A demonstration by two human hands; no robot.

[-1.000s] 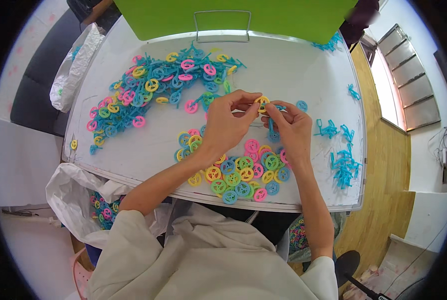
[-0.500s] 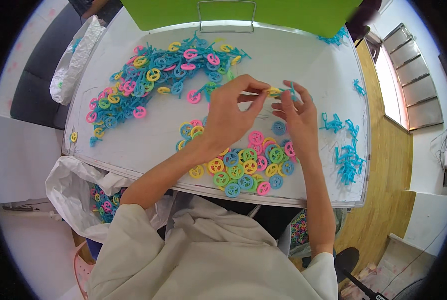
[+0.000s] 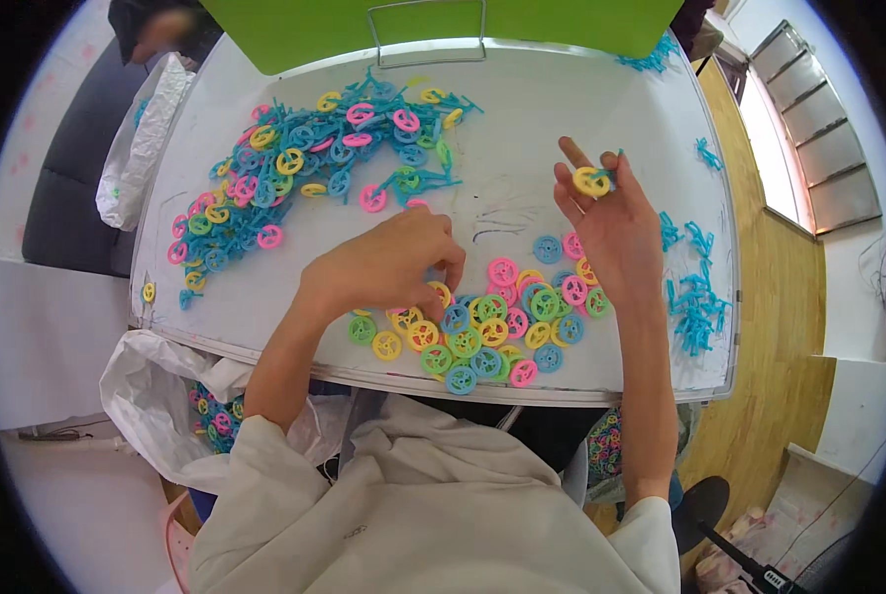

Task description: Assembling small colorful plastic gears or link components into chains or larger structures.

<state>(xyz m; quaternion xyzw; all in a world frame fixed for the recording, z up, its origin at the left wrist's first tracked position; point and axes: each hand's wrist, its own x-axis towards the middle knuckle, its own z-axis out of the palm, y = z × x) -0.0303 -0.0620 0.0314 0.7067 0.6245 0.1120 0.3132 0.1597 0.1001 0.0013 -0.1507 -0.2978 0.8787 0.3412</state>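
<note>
My left hand (image 3: 388,259) reaches down into the loose pile of small plastic wheels (image 3: 466,343), its fingers curled and its thumb and fingertip at the edge of a yellow wheel (image 3: 442,293). Held up at the right, my right hand (image 3: 616,223) pinches a yellow wheel with a blue stick part (image 3: 591,182) fitted to it, while its other fingers stay apart. The loose wheels are pink, yellow, green and blue. Far left on the table, a big heap (image 3: 294,148) mixes coloured wheels with blue stick parts.
Loose blue stick parts (image 3: 695,312) lie along the table's right side, with more at the far right corner (image 3: 649,54). A green board with a metal handle (image 3: 428,61) stands at the back. White bags (image 3: 141,391) hang below the left edge.
My left hand has let go of the yellow-and-blue piece and come down to the wheel pile. My right hand now holds that piece alone, slightly farther right.
</note>
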